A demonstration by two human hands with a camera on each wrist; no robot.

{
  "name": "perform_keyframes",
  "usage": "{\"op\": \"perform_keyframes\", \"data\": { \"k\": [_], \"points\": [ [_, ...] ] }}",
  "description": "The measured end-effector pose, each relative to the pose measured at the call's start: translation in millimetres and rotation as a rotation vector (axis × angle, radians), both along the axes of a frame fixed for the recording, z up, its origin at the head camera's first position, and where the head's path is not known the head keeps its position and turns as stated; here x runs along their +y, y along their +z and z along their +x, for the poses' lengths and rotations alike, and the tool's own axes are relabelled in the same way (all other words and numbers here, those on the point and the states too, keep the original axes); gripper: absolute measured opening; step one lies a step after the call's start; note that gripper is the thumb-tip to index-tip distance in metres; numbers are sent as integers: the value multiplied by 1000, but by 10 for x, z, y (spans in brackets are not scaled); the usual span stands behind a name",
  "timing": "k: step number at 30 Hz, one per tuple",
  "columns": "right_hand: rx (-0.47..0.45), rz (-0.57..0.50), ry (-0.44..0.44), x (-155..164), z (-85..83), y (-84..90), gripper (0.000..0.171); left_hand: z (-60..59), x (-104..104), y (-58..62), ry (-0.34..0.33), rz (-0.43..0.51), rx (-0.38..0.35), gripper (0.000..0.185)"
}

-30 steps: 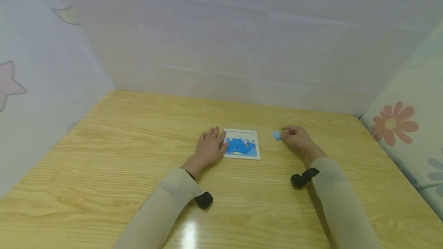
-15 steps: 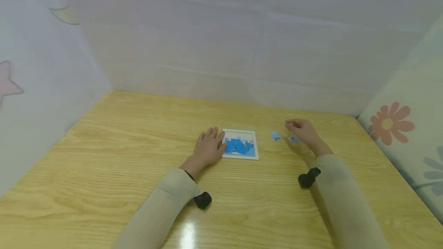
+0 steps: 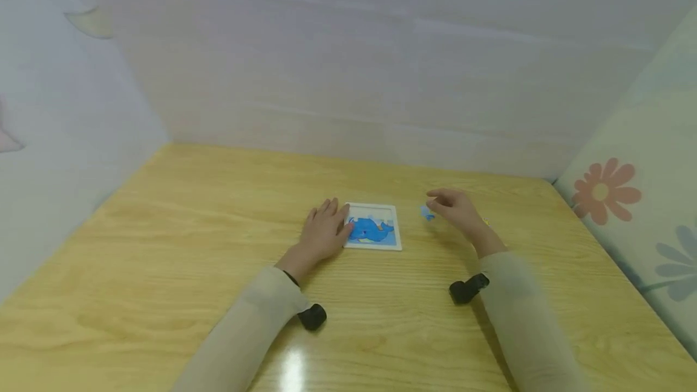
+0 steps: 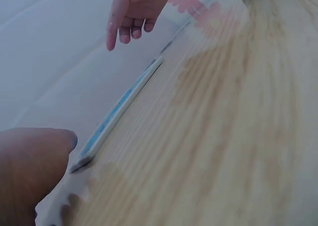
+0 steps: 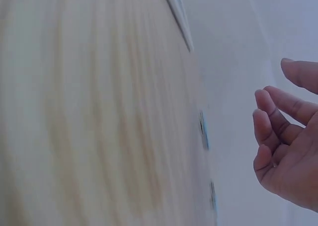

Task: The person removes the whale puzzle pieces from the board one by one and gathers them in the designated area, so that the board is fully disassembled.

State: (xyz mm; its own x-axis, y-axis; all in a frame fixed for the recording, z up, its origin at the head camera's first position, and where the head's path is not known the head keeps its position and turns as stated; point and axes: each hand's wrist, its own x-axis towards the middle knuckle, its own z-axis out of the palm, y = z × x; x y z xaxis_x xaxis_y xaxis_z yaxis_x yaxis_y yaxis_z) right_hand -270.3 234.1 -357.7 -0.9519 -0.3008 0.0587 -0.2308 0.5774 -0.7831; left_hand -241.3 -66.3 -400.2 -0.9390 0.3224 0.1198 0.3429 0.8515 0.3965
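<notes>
A square whale jigsaw puzzle (image 3: 373, 233) lies flat in a white-rimmed tray (image 3: 399, 238); its upper strip looks pale. My left hand (image 3: 323, 235) rests at the tray's left edge, fingers spread, the thumb over the rim. To the right, a small blue puzzle piece (image 3: 426, 213) lies on the wood. Just above and beside it hovers my right hand (image 3: 456, 212), thumb and fingers apart. The right wrist view shows nothing between these loosely bent fingers (image 5: 293, 107). Two puzzle pieces, a nearer one (image 5: 213, 198) and another (image 5: 204, 130), lie below that hand.
A small yellow-patterned bit (image 3: 486, 221) peeks out beside the right wrist. The wooden table (image 3: 381, 319) meets a pale cloth wall (image 3: 348, 77) behind, with flower-printed cloth (image 3: 607, 191) on the right. Each wrist wears a black camera (image 3: 313, 317).
My right hand went from the blue piece off to the right over another piece, then came back left above the blue one. My left hand stays on the tray. The view has turned slightly right.
</notes>
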Motion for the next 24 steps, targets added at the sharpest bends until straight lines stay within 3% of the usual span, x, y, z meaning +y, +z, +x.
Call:
{"op": "perform_keyframes", "data": {
  "k": [6, 12, 24],
  "points": [
    [-6, -55, 23, -222, 50, -39, 45, 103, 9, 78, -59, -43, 0, 55],
    [-3, -33, 22, -358, 58, -120, 41, 260, 62, 144, -150, -79, -21, 56],
    [-61, -103, -9, -510, 12, -363, 35, 394, 100, 62, -262, -103, -13, 57]
  ]
}}
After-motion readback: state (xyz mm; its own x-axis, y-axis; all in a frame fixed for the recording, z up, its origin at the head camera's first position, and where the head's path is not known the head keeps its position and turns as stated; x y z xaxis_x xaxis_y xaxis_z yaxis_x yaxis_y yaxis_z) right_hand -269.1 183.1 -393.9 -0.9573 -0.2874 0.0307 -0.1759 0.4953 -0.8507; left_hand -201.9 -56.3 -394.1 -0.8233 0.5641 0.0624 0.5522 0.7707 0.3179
